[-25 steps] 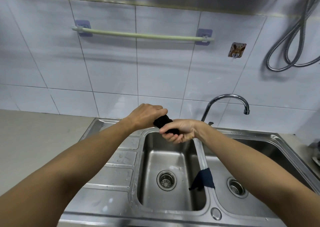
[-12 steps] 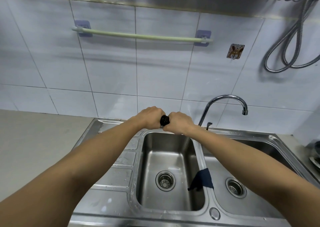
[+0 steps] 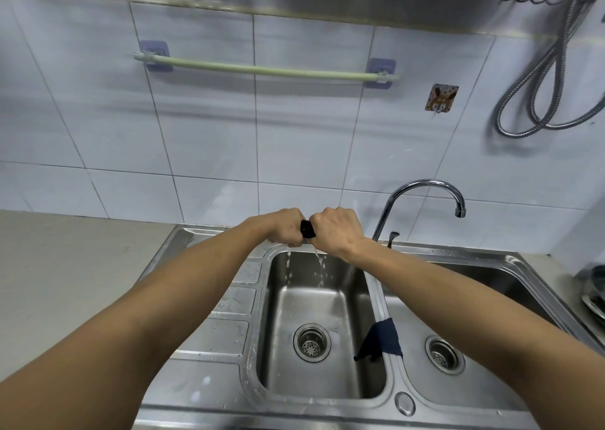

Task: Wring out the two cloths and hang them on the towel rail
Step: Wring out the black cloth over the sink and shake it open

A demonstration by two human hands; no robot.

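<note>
Head view: left hand (image 3: 284,228) and right hand (image 3: 339,229) both grip a twisted black cloth (image 3: 307,229) above the stainless steel sink's (image 3: 327,400) far rim. A dark blue cloth (image 3: 379,339) drapes over the sink's divider; the pale green towel rail (image 3: 266,69) above the sink hangs bare.

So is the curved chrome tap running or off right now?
Off. No stream leaves the curved chrome tap; the falling water comes from the black cloth twisted between both hands, over the left steel basin.

White tiled wall (image 3: 209,128) rises behind a stainless double sink (image 3: 327,403) with a chrome faucet (image 3: 422,187). A grey countertop (image 3: 65,266) lies left; a metal hose (image 3: 537,95) hangs right.
</note>
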